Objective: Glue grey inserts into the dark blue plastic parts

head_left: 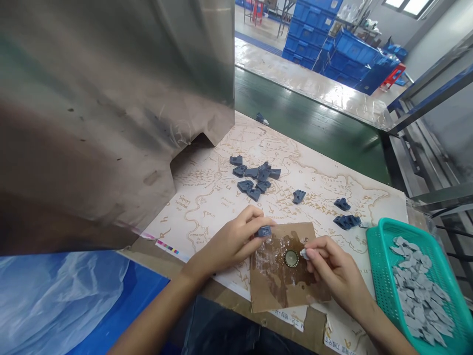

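My left hand [242, 236] pinches a small dark blue-grey plastic part [264, 230] over the upper left corner of a stained cardboard piece [266, 291]. Between the thumb and fingers of my right hand [328, 261] is a small light grey plastic piece [304, 254], partly covered by the fingertips. It is just right of a bottle cap [291, 258], which lies upturned on the wet-looking cardboard and seems to hold a liquid. More dark blue-grey parts [263, 171] lie in a loose cluster beyond my left hand, with a few others [346, 222] farther right.
A green basket [384, 276] of light grey pieces [421, 291] stands at the right. A large metal panel [111, 108] blocks the left side. Map-printed paper [207, 212] covers the work surface, with a green belt [314, 123] beyond. Blue crates [310, 32] are stacked at the back.
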The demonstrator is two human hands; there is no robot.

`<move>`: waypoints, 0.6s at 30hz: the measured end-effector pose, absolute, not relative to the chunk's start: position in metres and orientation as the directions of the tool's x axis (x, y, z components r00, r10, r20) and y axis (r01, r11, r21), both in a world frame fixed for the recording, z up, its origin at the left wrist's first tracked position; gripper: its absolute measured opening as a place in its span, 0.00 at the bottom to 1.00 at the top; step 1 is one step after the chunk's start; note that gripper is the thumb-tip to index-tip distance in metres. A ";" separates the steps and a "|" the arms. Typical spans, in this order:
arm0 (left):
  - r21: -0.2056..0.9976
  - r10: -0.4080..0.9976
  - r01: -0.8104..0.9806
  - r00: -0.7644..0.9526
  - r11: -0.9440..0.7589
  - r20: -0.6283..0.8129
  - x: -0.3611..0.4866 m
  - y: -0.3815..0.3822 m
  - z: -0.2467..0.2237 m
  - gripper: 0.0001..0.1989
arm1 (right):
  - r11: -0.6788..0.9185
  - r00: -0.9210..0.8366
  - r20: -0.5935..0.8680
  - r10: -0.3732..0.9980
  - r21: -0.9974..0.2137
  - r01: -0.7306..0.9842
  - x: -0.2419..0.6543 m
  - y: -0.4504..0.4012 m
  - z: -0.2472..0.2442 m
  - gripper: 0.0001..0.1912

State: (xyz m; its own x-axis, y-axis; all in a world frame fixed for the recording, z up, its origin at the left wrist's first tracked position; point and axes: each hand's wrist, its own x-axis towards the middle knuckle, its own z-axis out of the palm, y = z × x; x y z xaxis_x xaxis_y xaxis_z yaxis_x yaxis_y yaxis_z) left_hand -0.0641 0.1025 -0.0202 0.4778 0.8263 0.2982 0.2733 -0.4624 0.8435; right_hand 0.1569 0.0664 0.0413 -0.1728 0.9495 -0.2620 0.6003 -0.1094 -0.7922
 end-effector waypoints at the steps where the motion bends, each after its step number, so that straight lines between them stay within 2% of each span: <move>1: 0.843 0.818 0.259 0.487 -0.471 0.307 -0.064 0.102 -0.019 0.10 | -0.195 -0.160 -0.312 0.936 -0.842 0.503 0.157 0.067 0.044 0.19; 4: 0.849 0.799 0.203 0.495 -0.488 0.341 -0.062 0.099 -0.018 0.10 | -0.361 -0.199 -0.421 0.885 -0.890 0.279 0.155 0.067 0.052 0.22; 7: 0.857 0.794 0.169 0.495 -0.487 0.354 -0.060 0.098 -0.018 0.12 | -0.343 -0.241 -0.400 0.884 -0.906 0.248 0.154 0.068 0.056 0.19; 9: 0.870 0.794 0.158 0.508 -0.467 0.334 -0.059 0.097 -0.017 0.14 | -0.284 -0.258 -0.357 0.898 -0.917 0.281 0.154 0.068 0.057 0.16; 13: 0.901 0.759 0.094 0.580 -0.424 0.296 -0.057 0.098 -0.013 0.10 | -0.158 -0.287 -0.292 0.912 -0.898 0.412 0.156 0.070 0.056 0.10; 18: 0.928 0.746 0.022 0.602 -0.372 0.285 -0.057 0.100 -0.012 0.08 | -0.034 -0.356 -0.272 0.894 -0.833 0.552 0.154 0.072 0.058 0.09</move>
State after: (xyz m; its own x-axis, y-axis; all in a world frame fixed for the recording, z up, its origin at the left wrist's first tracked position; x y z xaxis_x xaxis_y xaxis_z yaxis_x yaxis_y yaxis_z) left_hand -0.0570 0.0996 -0.0118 0.6016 0.7462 0.2850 0.0220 -0.3722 0.9279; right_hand 0.1542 0.0720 0.0585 -0.3564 0.8939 -0.2720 0.5516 -0.0336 -0.8334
